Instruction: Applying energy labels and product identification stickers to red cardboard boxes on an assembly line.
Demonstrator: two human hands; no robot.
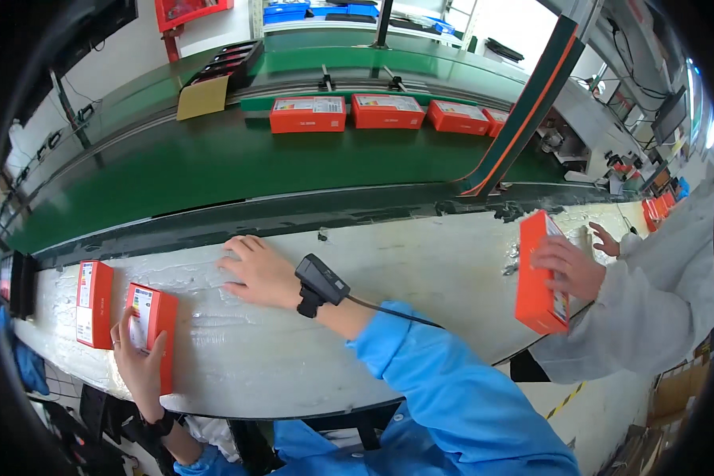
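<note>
My left hand is closed over the near part of a red-orange box, its thumb and fingers spread across the white-labelled top. The box rests on the pale worktable. Just left of it stands a second red-orange box, with white labels on one side. Flat on the table, my right hand has its fingers apart and nothing in them. A black device with a cable is strapped to my right wrist.
At the right, a co-worker's hand grips another red-orange box. Beyond the table runs a green conveyor belt bearing a row of such boxes. A dark green post rises from the table's far edge. A black tray sits farther back.
</note>
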